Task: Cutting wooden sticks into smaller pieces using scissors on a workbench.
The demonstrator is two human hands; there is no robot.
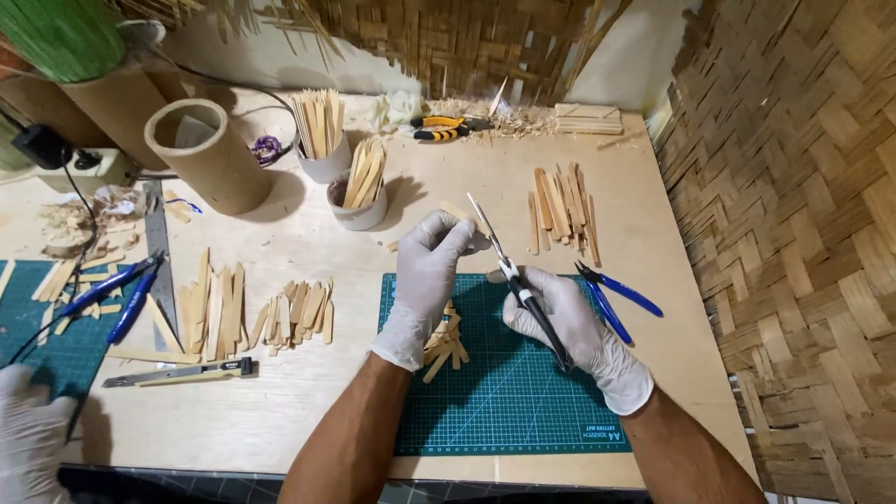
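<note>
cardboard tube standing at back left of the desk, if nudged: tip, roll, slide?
The cardboard tube stands upright and open-topped, taller than wide, so it probably tips under a high push. It looks hollow, so likely light. Once on its side, the round wall would likely let it roll.

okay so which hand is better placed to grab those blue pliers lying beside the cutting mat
Left, on balance. The right hand is closer to the blue pliers, but it already grips scissors. The left hand only pinches a small wooden stick, easier to set down.

Both hands, left hand (425, 280) and right hand (574, 331), wear thin white gloves; forearms unsleeved.
</note>
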